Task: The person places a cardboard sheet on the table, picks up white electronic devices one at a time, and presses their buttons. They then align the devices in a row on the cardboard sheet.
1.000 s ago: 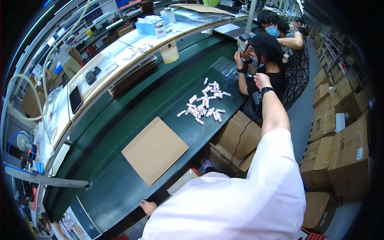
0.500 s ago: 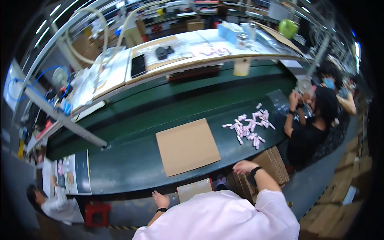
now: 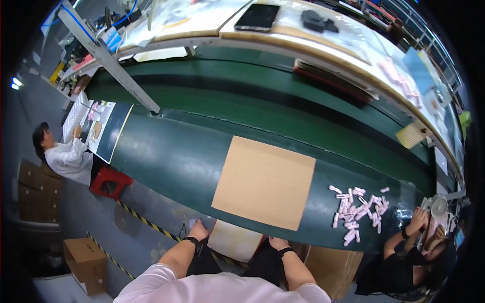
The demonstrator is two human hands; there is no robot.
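While the head view is swinging toward the left end of the green work surface (image 3: 166,151), a co-worker in a white top (image 3: 68,159) is showing at the far left, near a red stool (image 3: 108,182) and a printed sheet (image 3: 101,129). The left hand (image 3: 198,231), spread and empty half a second earlier, is now lying close beside the left edge of a pale seat with red edging (image 3: 236,240); whether its fingers are touching that edge cannot be told. The seat is standing directly in front of the person, just below the near edge of the work surface. Above it, a square of cardboard (image 3: 265,183) is lying flat and untouched. The right hand (image 3: 278,243), stretched out toward the right one second earlier, is now resting low at the seat's right edge with its fingers curled; whether it is gripping cannot be told. Farther right, the scattered pale pink pieces (image 3: 348,217) are remaining loose on the surface, and a co-worker in black (image 3: 399,257) is sitting near them. Judging by this change, handling is shifting from the right end to the seat, with neither hand working on the cardboard or the pieces.
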